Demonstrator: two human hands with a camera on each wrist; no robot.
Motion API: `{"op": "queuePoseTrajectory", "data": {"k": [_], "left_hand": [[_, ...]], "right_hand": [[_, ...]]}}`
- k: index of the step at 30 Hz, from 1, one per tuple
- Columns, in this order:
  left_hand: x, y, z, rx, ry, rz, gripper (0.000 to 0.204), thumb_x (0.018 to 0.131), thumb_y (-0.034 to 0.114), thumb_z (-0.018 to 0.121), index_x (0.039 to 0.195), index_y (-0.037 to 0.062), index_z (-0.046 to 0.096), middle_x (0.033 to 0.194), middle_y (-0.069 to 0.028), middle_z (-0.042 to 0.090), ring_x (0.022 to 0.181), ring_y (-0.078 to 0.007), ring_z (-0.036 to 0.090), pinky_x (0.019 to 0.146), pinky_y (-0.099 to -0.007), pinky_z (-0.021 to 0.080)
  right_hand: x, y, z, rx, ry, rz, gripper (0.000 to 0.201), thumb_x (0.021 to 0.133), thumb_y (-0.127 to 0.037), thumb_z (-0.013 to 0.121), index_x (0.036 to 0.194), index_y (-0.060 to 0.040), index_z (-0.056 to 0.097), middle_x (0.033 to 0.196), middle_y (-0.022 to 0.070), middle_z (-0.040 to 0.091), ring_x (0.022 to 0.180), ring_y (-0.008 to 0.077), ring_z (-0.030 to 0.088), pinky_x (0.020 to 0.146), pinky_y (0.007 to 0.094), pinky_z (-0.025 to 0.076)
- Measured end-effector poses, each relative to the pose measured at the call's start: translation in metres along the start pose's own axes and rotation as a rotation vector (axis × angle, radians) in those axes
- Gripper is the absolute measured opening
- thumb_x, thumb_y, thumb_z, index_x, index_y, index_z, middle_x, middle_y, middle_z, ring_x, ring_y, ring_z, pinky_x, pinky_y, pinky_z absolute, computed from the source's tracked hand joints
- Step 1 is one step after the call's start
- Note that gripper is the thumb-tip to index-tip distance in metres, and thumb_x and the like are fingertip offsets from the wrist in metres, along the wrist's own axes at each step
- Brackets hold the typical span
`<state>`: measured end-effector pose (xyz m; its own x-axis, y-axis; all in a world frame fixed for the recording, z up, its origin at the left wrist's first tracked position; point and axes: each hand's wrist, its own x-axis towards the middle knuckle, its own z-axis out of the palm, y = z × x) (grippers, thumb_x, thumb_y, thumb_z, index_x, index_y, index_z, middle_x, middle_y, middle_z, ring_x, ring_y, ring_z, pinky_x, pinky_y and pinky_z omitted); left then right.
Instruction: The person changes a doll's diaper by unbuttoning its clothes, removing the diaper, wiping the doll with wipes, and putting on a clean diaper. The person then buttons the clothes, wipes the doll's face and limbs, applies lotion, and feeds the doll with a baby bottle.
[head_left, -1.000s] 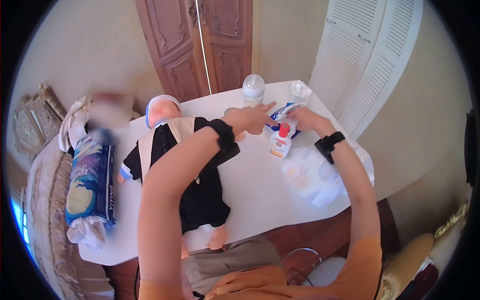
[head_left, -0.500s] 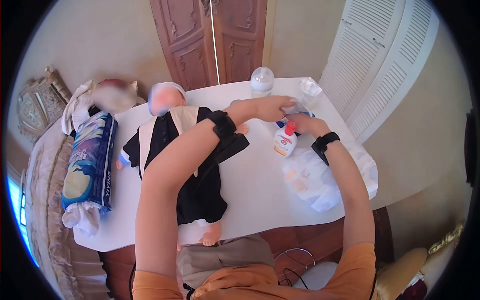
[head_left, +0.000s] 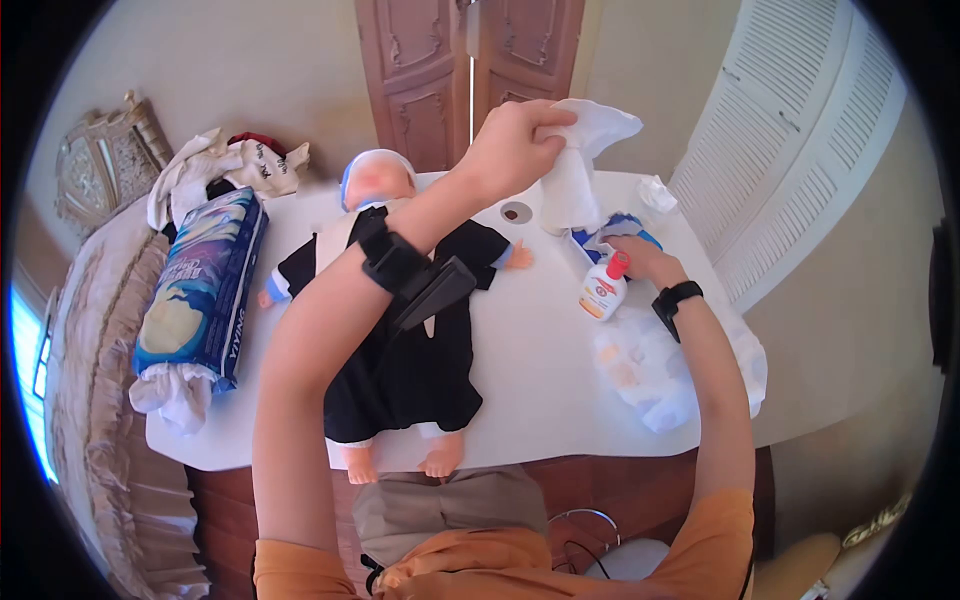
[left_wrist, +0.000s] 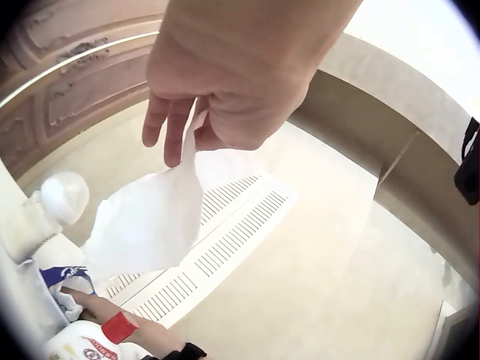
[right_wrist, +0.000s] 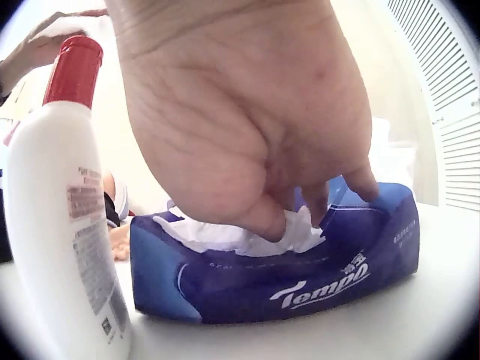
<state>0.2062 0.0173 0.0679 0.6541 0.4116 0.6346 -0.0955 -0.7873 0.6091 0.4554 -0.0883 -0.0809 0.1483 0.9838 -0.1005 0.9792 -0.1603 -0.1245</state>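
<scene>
My left hand (head_left: 520,150) is raised above the back of the table and pinches a white tissue (left_wrist: 150,217), which hangs down from the fingers. Low over a blue Tempo tissue pack (right_wrist: 322,277) is my right hand (right_wrist: 255,127). Its thumb and fingers pinch white tissue (right_wrist: 300,231) at the pack's opening. A white lotion bottle (head_left: 602,292) with a red cap stands just in front of the pack. Behind the hanging tissue, a baby bottle (left_wrist: 64,199) is mostly hidden in the head view.
A doll (head_left: 400,390) in black clothes lies on its back on the white table (head_left: 540,400). A blue diaper pack (head_left: 195,290) lies at the left edge. White diapers (head_left: 670,375) lie under the right forearm. A crumpled clear-white item (head_left: 655,195) stands at the back right.
My left hand has gone from the tissue pack up and to the left, drawing the tissue out. My right hand has stayed at the pack.
</scene>
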Motion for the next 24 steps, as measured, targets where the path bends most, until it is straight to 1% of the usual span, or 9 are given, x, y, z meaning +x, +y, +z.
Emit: {"op": "queuePoseTrajectory", "data": {"k": [2, 3, 5, 9, 13, 16, 20, 22, 24], "left_hand": [[-0.015, 0.002, -0.025, -0.016, 0.073, 0.021, 0.028, 0.076, 0.005, 0.052, 0.102, -0.0009, 0.058, 0.095, -0.0057, 0.059, 0.063, -0.0069, 0.045, 0.059, -0.0225, 0.041], [-0.022, 0.002, -0.033, -0.001, 0.072, 0.013, 0.027, 0.076, 0.005, 0.052, 0.102, -0.0004, 0.058, 0.092, -0.0049, 0.059, 0.062, -0.0065, 0.044, 0.058, -0.0224, 0.041], [-0.036, 0.003, -0.046, 0.012, 0.096, -0.006, 0.027, 0.075, 0.005, 0.052, 0.101, 0.0001, 0.059, 0.088, -0.0040, 0.059, 0.061, -0.0062, 0.043, 0.057, -0.0223, 0.040], [-0.062, 0.014, -0.074, 0.033, 0.112, -0.066, 0.027, 0.075, 0.006, 0.051, 0.100, 0.0012, 0.059, 0.080, -0.0044, 0.059, 0.060, -0.0066, 0.043, 0.057, -0.0227, 0.040], [-0.079, 0.015, -0.092, 0.046, 0.119, -0.073, 0.026, 0.075, 0.006, 0.050, 0.098, 0.0010, 0.060, 0.077, -0.0063, 0.058, 0.060, -0.0088, 0.045, 0.059, -0.0238, 0.041], [-0.088, 0.011, -0.099, 0.024, 0.185, 0.032, 0.026, 0.074, 0.006, 0.050, 0.097, 0.0006, 0.060, 0.079, -0.0064, 0.059, 0.060, -0.0096, 0.045, 0.060, -0.0245, 0.041], [-0.095, 0.014, -0.112, 0.059, 0.175, -0.040, 0.025, 0.074, 0.006, 0.050, 0.097, 0.0008, 0.060, 0.082, -0.0062, 0.059, 0.061, -0.0097, 0.045, 0.060, -0.0247, 0.041], [-0.096, 0.015, -0.115, 0.026, 0.169, -0.080, 0.026, 0.074, 0.007, 0.050, 0.097, 0.0011, 0.060, 0.082, -0.0059, 0.059, 0.061, -0.0095, 0.045, 0.060, -0.0248, 0.041], [-0.097, 0.018, -0.117, 0.038, 0.172, -0.069, 0.026, 0.074, 0.007, 0.051, 0.098, 0.0014, 0.060, 0.083, -0.0063, 0.059, 0.061, -0.0090, 0.044, 0.059, -0.0246, 0.041]], "right_hand": [[0.004, 0.013, 0.001, -0.010, 0.162, -0.053, 0.043, 0.072, -0.004, 0.054, 0.114, -0.0048, 0.049, 0.109, 0.0183, 0.053, 0.100, 0.0303, 0.051, 0.084, 0.0349, 0.041], [-0.003, -0.002, -0.011, 0.078, 0.167, 0.051, 0.035, 0.070, -0.004, 0.054, 0.105, -0.0018, 0.052, 0.098, 0.0198, 0.057, 0.092, 0.0321, 0.054, 0.078, 0.0360, 0.043], [0.005, 0.011, -0.004, -0.055, 0.160, 0.114, 0.026, 0.070, -0.006, 0.054, 0.095, -0.0008, 0.054, 0.088, 0.0209, 0.059, 0.084, 0.0347, 0.056, 0.072, 0.0376, 0.045], [0.004, 0.002, -0.005, -0.130, 0.171, 0.112, 0.021, 0.068, -0.011, 0.056, 0.086, -0.0009, 0.056, 0.083, 0.0221, 0.058, 0.081, 0.0365, 0.056, 0.069, 0.0395, 0.045], [0.002, 0.005, -0.003, -0.297, 0.113, 0.097, 0.019, 0.067, -0.015, 0.058, 0.084, -0.0067, 0.060, 0.087, 0.0177, 0.059, 0.086, 0.0322, 0.056, 0.073, 0.0403, 0.046], [-0.001, 0.001, -0.003, -0.378, 0.253, 0.064, 0.019, 0.064, -0.014, 0.061, 0.081, -0.0052, 0.060, 0.089, 0.0193, 0.058, 0.088, 0.0322, 0.056, 0.075, 0.0398, 0.046], [0.009, 0.025, 0.000, -0.415, 0.129, -0.037, 0.023, 0.064, -0.013, 0.061, 0.085, -0.0041, 0.060, 0.099, 0.0197, 0.055, 0.091, 0.0330, 0.054, 0.078, 0.0398, 0.045], [0.006, 0.012, -0.015, -0.093, -0.068, -0.010, 0.033, 0.065, -0.013, 0.061, 0.096, -0.0028, 0.058, 0.111, 0.0198, 0.050, 0.099, 0.0339, 0.050, 0.084, 0.0388, 0.042], [0.002, 0.015, -0.015, -0.017, -0.009, -0.015, 0.036, 0.066, -0.013, 0.061, 0.101, -0.0019, 0.056, 0.112, 0.0202, 0.050, 0.101, 0.0334, 0.049, 0.085, 0.0380, 0.041]]}}
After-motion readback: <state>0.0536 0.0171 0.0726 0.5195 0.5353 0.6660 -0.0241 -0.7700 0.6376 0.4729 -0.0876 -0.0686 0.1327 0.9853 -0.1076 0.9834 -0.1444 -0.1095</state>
